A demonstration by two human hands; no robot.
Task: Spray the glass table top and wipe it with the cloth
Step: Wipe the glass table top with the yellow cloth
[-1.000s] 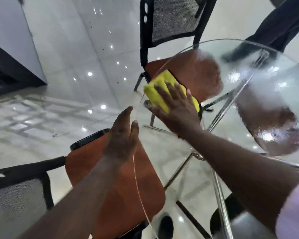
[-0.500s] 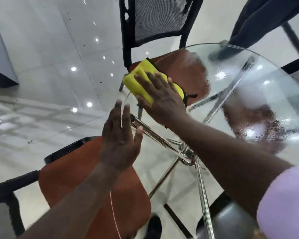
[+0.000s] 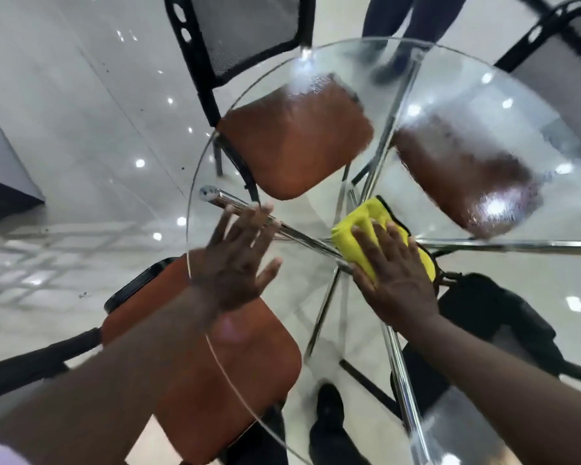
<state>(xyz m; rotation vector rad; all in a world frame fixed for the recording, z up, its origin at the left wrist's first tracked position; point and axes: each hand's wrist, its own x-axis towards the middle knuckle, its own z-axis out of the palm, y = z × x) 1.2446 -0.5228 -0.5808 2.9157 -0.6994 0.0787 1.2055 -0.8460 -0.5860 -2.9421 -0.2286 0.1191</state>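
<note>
An orange chair seat is sitting partly under the left rim of the glass table top. The left hand is lying flat on the glass just inside that rim, fingers straight and spread, holding nothing. Near the middle of the table top the yellow cloth is lying on the glass, and the right hand is pressing down on it with straight fingers, covering its near half. Across the far right of the table top a wet film is blurring what lies beneath
</note>
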